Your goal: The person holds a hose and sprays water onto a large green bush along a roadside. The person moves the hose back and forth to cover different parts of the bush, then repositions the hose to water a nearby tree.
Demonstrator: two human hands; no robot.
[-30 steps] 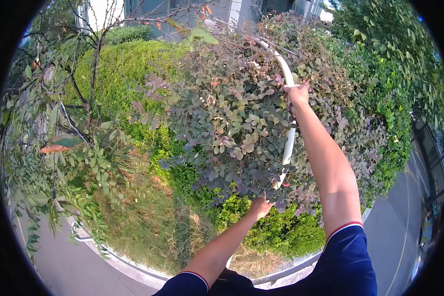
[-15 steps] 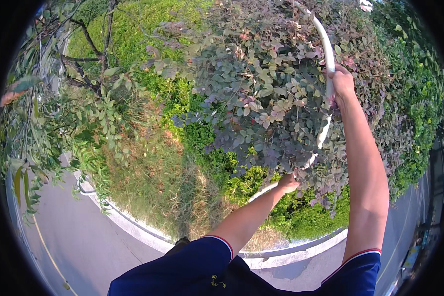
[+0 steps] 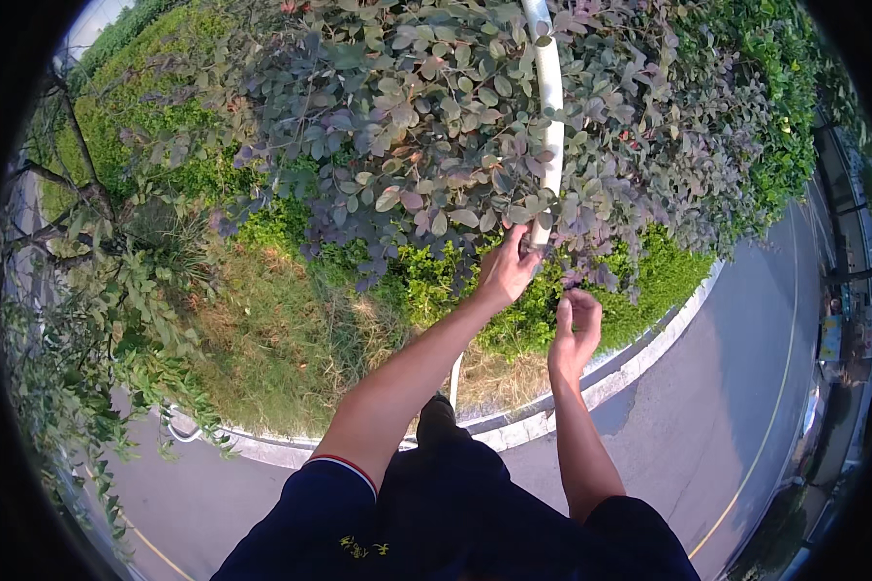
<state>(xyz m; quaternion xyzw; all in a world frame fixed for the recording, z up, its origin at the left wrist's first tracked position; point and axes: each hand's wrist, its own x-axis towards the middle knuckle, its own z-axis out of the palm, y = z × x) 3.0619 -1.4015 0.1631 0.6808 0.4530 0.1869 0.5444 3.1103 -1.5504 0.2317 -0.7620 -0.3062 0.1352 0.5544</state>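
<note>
A long white tube (image 3: pixel 550 116) stands in front of the purple-leaved shrub (image 3: pixel 417 136), with some leaves overlapping it. My left hand (image 3: pixel 510 268) is closed round its lower part, by a greyish fitting (image 3: pixel 535 248). Below that hand, another short white stretch (image 3: pixel 456 376) shows beside the grass. To the right and slightly lower, my right hand (image 3: pixel 576 334) is off the tube, its fingers curled in and thumb raised near some dark leaves. What its fingertips hold, if anything, I cannot make out.
Bright green low shrubs (image 3: pixel 649 276) border the bed, beside dry grass (image 3: pixel 252 339). A pale curb (image 3: pixel 639 363) curves round it, with grey road (image 3: pixel 727 329) beyond. Leafy branches (image 3: pixel 97 194) hang at the left. My dark shoe (image 3: pixel 437 418) is by the curb.
My right hand has let go of the tube's upper part and come down near my left hand. The view has shifted, and the tube now appears further left.
</note>
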